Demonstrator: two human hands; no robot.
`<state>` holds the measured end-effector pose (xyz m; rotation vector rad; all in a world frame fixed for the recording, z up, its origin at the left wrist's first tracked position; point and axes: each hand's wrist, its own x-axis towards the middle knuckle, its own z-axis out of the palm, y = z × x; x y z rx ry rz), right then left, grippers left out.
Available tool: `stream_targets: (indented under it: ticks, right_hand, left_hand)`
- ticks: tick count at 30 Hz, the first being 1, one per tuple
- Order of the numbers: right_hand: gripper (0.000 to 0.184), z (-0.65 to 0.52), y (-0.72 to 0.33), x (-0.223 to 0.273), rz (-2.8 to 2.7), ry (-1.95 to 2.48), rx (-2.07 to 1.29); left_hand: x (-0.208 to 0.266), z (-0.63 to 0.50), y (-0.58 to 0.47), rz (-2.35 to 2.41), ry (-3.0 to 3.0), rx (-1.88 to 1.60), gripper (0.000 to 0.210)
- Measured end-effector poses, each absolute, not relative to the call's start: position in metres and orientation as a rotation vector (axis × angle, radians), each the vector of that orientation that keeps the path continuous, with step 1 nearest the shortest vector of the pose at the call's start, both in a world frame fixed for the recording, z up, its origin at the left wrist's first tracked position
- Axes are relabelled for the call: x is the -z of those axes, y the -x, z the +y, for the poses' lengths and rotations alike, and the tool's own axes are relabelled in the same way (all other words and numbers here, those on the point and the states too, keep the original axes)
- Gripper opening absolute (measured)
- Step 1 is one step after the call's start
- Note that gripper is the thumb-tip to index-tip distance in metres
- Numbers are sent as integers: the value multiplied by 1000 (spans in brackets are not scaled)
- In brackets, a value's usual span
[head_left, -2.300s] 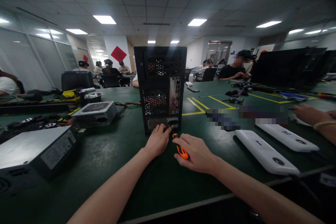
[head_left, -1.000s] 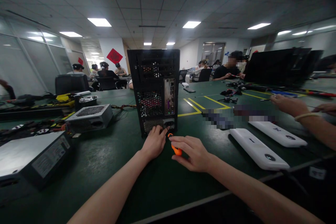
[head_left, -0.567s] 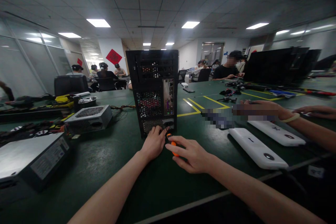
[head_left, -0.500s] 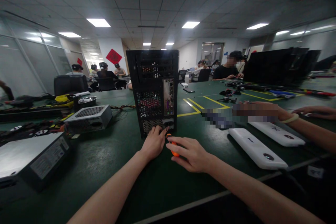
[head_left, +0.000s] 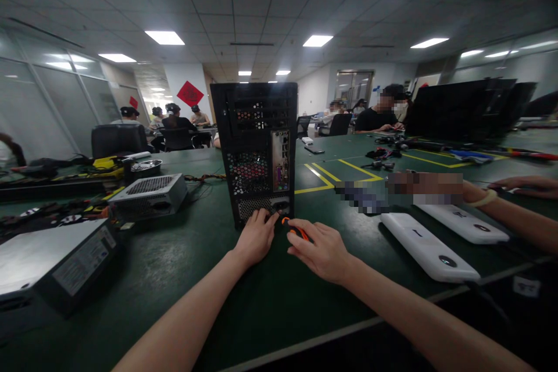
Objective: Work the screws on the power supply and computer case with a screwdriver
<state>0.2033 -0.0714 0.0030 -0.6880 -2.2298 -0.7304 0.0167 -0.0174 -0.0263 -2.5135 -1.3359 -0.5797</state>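
Observation:
A black computer case point(head_left: 258, 142) stands upright on the green table, its back panel turned to me. At its foot, my left hand point(head_left: 256, 237) has its fingers bent together against the mesh of the fitted power supply point(head_left: 250, 207). What lies between those fingertips is too small to make out. My right hand point(head_left: 320, 247) is closed around the orange and black handle of a screwdriver point(head_left: 300, 232). The screwdriver points at the lower right corner of the back panel, close to my left fingertips; I cannot tell whether its tip touches a screw.
Two loose power supplies point(head_left: 150, 193) point(head_left: 56, 261) lie on the left with cables behind them. White power banks point(head_left: 429, 247) lie at the right beside another person's arm point(head_left: 501, 209). Dark monitors point(head_left: 462, 107) stand farther right. A metal bowl point(head_left: 146, 167) sits behind the power supplies.
My right hand has closed more tightly around the screwdriver, its fingers drawn in, and the handle is tilted further right. My left hand stays against the case.

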Motion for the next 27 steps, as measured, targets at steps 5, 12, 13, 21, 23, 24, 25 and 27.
stream_targets:
  ticks: [5,12,13,21,23,24,25,27]
  right_hand:
    - [18,-68,-200,4,-2224,657,797]
    - [13,-63,-203,4,-2149,725,818]
    - [14,-63,-204,3,-2155,728,788]
    - [11,-65,-205,1,-2149,661,815]
    - [12,-65,-206,0,-2139,692,789]
    - [12,-66,-206,-1,-2145,700,768]
    - [13,-66,-206,-1,-2161,699,747]
    - [13,-66,-205,-1,-2199,670,723]
  left_hand:
    - [29,-16,-15,-1359,2521,569,52]
    - [30,-15,-14,-1376,2545,623,55]
    - [30,-14,-14,-1380,2545,638,55]
    - [31,-8,-10,-1489,2615,876,43]
    - [30,-9,-6,-1535,2614,944,38]
    - [29,-9,-4,-1552,2609,965,36]
    - [27,-10,-2,-1565,2604,974,35]
    - [24,-10,3,-1583,2604,964,33]
